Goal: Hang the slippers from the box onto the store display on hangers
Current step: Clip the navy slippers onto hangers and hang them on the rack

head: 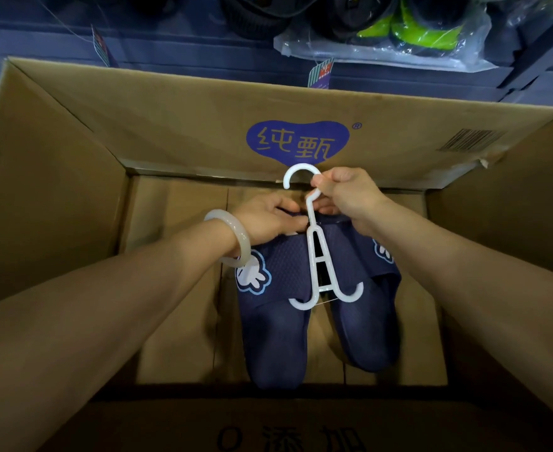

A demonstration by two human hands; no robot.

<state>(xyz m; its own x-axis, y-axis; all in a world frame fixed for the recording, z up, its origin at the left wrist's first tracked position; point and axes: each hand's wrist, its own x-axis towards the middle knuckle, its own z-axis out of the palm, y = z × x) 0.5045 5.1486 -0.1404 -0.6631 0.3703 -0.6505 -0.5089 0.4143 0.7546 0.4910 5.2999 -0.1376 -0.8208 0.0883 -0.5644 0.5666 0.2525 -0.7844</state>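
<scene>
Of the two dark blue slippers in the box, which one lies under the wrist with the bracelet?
The left slipper: its white cartoon patch sits right beside the bracelet on the left hand. The other slipper lies under the right forearm.

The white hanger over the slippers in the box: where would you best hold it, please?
Pinch the white hanger at its neck just below the hook, from above, as the right hand does; the lower prongs lie on the navy slippers.
</scene>
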